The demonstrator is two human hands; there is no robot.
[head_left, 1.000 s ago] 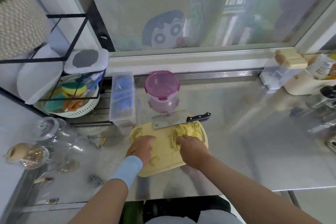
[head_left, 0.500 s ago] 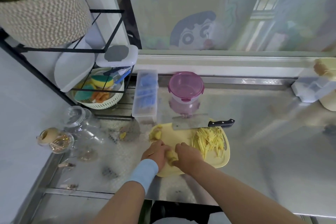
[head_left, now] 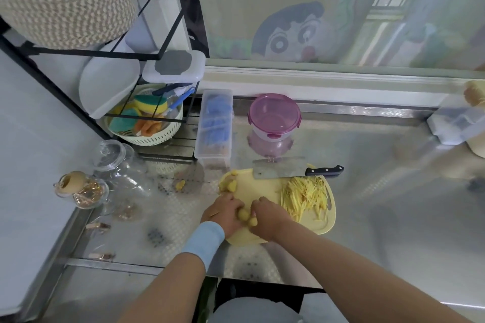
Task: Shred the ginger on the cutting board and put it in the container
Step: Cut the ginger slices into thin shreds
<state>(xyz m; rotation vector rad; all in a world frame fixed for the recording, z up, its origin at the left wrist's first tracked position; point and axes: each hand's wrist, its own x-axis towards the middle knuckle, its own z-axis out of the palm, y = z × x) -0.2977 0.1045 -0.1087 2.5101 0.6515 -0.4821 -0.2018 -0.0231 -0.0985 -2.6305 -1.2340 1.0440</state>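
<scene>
Pale yellow plastic forms the oval cutting board [head_left: 258,189] on the embossed steel tabletop [head_left: 393,204], and both hands meet over its near left edge. The left hand [head_left: 223,214], with a light blue cuff at the wrist, and the right hand [head_left: 266,216] each have their fingers curled, the grip of both clamped on the small yellow ginger knobs [head_left: 244,215] held between them. The two hands are almost touching.

More uncut ginger chunks [head_left: 228,185] sit at the board's far left edge, just beyond the left hand. The heap of fine yellow ginger shreds [head_left: 304,195] lies just right of the right hand, its strands running mostly near to far.

The steel cleaver with the black handle [head_left: 280,171] lies across the board's far edge. Its long axis runs left to right, with the handle pointing right, past the rim. The right hand is the nearer one to that handle and would probably have to let go of the ginger and reach forward and right, while the left steadies a knob.

The round clear container with the pink clip lid [head_left: 274,115] stands beyond the cleaver. Its lid appears to be on, so it likely needs opening before any shreds go in.
</scene>
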